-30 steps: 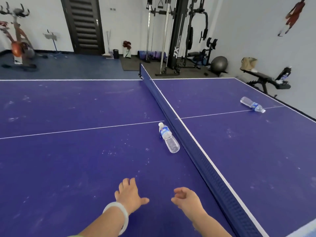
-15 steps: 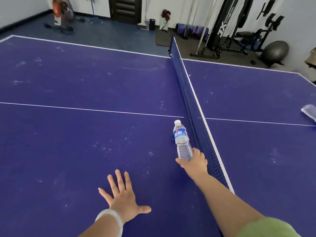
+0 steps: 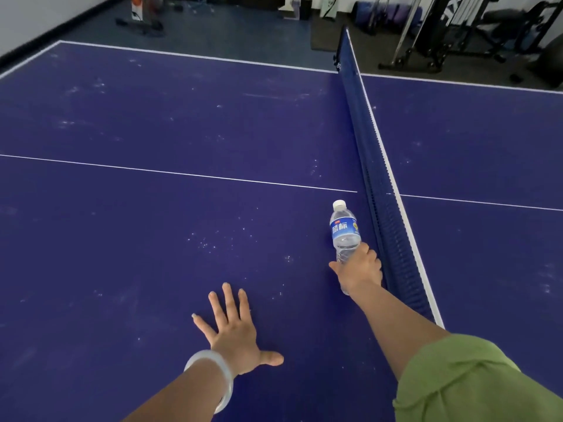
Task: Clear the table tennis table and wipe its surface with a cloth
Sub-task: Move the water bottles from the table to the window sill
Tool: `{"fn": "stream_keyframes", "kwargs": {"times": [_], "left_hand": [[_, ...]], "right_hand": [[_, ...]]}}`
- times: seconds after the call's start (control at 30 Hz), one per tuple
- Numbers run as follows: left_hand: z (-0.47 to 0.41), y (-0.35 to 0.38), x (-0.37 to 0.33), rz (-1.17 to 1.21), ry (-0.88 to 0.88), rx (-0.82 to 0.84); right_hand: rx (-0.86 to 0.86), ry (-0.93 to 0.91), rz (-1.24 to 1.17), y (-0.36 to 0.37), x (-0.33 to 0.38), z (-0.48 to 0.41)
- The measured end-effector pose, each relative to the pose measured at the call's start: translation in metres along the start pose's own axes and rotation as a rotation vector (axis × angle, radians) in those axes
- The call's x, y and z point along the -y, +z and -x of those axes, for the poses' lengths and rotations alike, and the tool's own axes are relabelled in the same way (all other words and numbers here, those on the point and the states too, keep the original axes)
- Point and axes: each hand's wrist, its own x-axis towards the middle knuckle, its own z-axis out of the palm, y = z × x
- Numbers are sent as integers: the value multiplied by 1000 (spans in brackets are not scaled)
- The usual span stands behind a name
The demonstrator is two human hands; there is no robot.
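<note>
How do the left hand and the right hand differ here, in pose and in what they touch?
The left hand lies open with fingers spread on the table; the right hand curls round the water bottle. The left wrist wears a pale bangle; the right wrist is bare. The right hand is close beside the net; the left hand is farther from it. Both reach forward over the same half.
</note>
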Motion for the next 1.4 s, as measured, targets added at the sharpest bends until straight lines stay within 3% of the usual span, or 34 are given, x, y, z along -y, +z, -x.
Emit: {"fn": "stream_keyframes", "kwargs": {"times": [0.1,0.2,0.4,0.53,0.63,0.7,0.83,0.97,1.23,1.4], "left_hand": [[0,1,0,-9,-14,-3],[1,0,1,-20,-14,0],[15,-15,8,-34,64,-18],[30,-36,25,-3,230,10],[54,-31,40,10,430,-175],[76,-18,41,23,566,-210],[130,20,28,38,821,10],[186,63,11,-92,1020,136],[323,165,0,-379,1300,278],[433,254,38,-548,1465,366]], "right_hand": [[38,13,-92,4,-10,27],[70,99,-374,8,-30,70],[-31,321,-781,4,-64,179],[-130,402,-913,-9,-86,255],[-212,444,-1011,-16,-96,317],[-256,489,-1074,-18,-105,358],[-268,603,-1128,-15,-131,438],[-365,725,-1147,-1,-159,518],[-659,960,-1190,29,-209,698],[-846,1100,-1198,59,-219,847]]}}
